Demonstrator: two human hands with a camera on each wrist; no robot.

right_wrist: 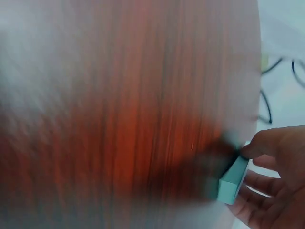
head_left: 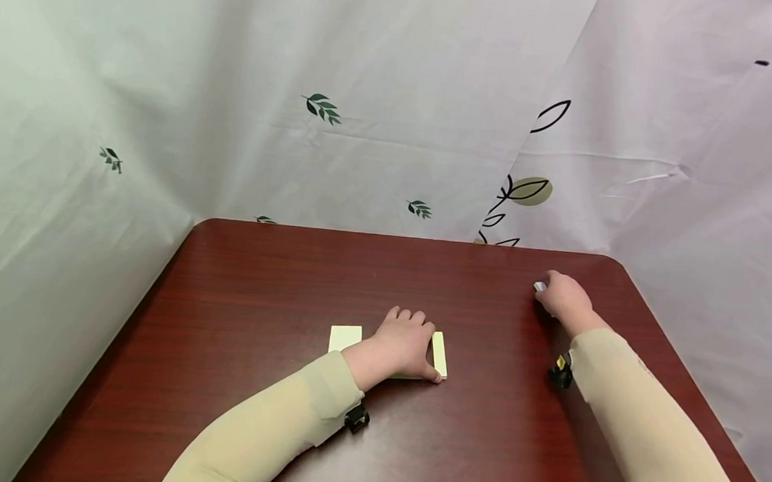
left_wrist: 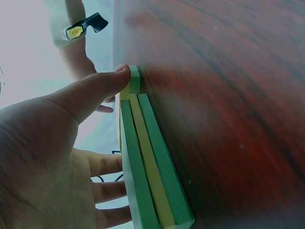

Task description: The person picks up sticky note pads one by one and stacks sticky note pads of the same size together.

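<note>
My left hand lies over pale flat blocks mid-table, fingers spread. Its thumb touches the near end of a narrow upright block, and the index finger is by its far end. In the left wrist view, the fingers reach the far side of layered green and yellow blocks; the thumb meets a small green end block. A pale flat block shows left of this hand, which hides the middle. At the back right, my right hand pinches a small pale block between thumb and fingers.
The dark red wooden table has rounded back corners. White curtains with leaf prints hang behind it and at both sides. A small black camera is worn at the left wrist and another camera at the right.
</note>
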